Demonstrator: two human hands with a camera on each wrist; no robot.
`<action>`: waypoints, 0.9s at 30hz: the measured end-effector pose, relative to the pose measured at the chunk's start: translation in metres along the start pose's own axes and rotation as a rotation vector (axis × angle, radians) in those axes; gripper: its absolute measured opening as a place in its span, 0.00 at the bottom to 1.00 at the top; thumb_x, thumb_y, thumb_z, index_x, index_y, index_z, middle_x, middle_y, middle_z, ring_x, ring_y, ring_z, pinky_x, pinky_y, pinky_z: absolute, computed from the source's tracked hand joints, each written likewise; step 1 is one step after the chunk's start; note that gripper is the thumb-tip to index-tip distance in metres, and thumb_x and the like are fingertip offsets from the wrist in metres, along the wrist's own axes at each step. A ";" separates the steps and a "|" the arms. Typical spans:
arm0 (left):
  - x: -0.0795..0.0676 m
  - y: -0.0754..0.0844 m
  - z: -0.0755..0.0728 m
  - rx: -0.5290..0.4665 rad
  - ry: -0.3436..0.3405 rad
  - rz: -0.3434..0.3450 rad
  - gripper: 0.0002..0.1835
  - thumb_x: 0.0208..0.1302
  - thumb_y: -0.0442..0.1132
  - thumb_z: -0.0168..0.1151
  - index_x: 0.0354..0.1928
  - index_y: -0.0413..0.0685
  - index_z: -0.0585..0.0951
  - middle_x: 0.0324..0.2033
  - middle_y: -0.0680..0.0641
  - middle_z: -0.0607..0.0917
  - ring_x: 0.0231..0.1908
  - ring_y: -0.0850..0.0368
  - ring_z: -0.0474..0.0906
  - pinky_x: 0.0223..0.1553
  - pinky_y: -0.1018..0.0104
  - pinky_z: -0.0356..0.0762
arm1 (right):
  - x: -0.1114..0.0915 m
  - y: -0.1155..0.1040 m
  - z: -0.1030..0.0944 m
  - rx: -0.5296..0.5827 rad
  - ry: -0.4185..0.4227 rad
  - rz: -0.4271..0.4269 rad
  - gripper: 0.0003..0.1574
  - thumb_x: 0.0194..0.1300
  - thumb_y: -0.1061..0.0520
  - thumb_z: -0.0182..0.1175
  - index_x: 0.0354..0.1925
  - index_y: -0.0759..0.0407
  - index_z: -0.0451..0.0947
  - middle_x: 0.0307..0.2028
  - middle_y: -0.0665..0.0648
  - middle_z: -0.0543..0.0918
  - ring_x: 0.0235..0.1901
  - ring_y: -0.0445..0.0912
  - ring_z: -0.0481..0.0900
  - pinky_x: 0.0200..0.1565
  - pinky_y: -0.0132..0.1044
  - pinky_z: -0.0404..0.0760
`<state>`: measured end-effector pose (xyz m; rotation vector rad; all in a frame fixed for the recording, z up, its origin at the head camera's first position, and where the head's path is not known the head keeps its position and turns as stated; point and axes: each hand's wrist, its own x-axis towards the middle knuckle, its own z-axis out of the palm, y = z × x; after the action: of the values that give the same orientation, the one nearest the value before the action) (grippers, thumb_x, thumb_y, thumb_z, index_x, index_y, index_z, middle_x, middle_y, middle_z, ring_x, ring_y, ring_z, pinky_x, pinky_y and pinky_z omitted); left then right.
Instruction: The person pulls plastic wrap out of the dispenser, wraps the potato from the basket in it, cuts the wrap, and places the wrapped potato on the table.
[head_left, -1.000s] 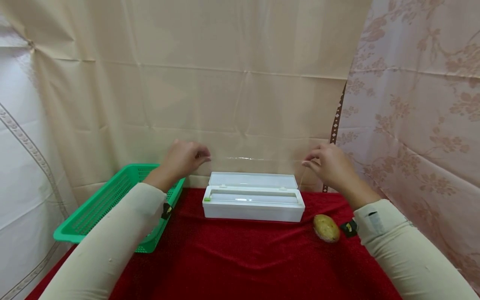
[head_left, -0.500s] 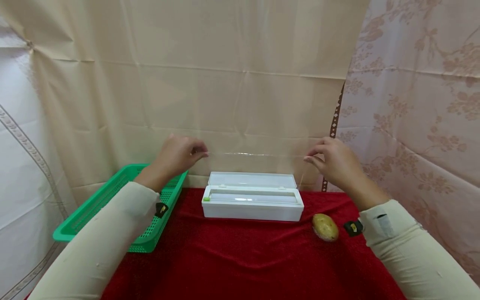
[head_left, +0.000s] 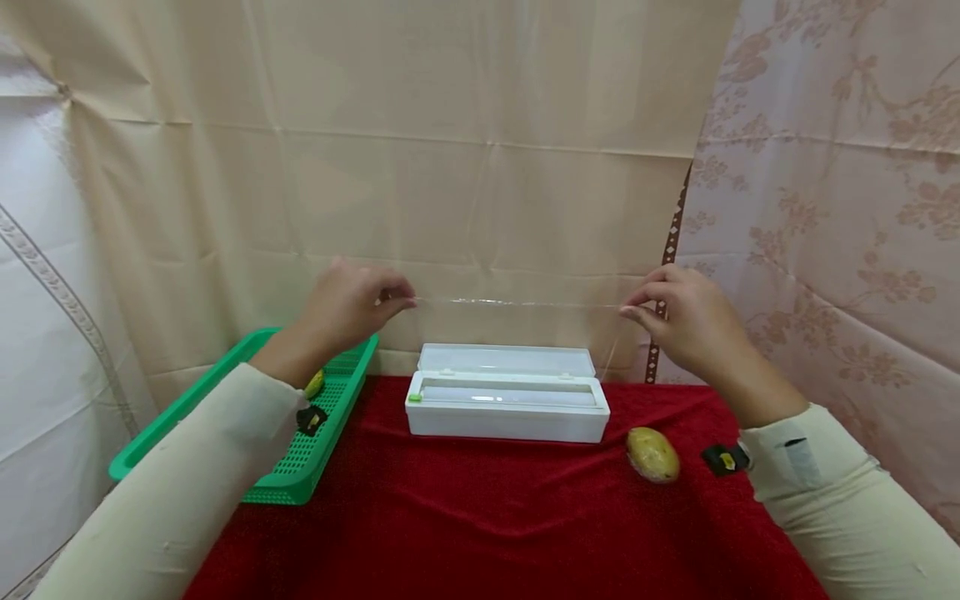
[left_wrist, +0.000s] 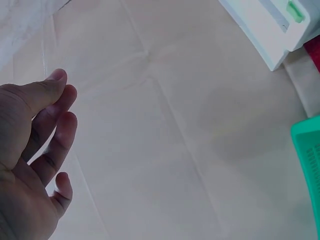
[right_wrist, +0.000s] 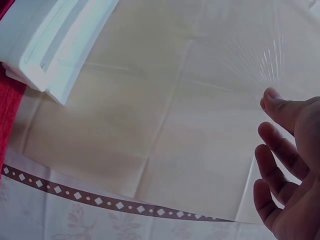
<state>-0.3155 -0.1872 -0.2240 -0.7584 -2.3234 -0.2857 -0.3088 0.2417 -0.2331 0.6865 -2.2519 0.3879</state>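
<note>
A sheet of clear plastic wrap is stretched between both hands, its upper edge a shiny line in the head view. My left hand pinches one corner between thumb and fingertip. The other corner is pinched by my right hand, where crease lines in the wrap fan out from the fingertips. Below and between the hands stands a white plastic wrap dispenser, lid raised at the back and a small green slider at its left end. The transparent sheet hangs down toward the dispenser.
A potato with a glossy film over it lies right of the dispenser on the red cloth. At the left, a green basket holds something yellow, partly hidden by the left arm. A beige curtain hangs behind.
Both hands have risen a little and moved apart, drawing the wrap's edge higher and tauter. Something yellow in the basket has come into sight. Dispenser and potato stay put.
</note>
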 end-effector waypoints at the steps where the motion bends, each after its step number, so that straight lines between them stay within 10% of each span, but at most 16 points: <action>1: -0.001 0.000 -0.002 0.005 0.005 0.007 0.06 0.62 0.44 0.76 0.39 0.52 0.91 0.33 0.52 0.92 0.33 0.57 0.87 0.49 0.49 0.78 | 0.000 -0.001 -0.001 0.000 0.006 -0.003 0.03 0.59 0.59 0.76 0.33 0.55 0.90 0.37 0.56 0.86 0.40 0.54 0.81 0.40 0.47 0.73; 27: -0.052 0.033 -0.033 -0.042 0.166 0.213 0.09 0.54 0.42 0.81 0.36 0.56 0.90 0.30 0.59 0.89 0.31 0.64 0.83 0.38 0.60 0.56 | -0.046 -0.029 -0.038 -0.062 0.090 -0.156 0.12 0.52 0.61 0.79 0.34 0.47 0.90 0.34 0.48 0.92 0.35 0.47 0.84 0.37 0.48 0.69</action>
<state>-0.2472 -0.1964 -0.2335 -0.9583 -2.0675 -0.2914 -0.2437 0.2522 -0.2386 0.7908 -2.1002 0.2657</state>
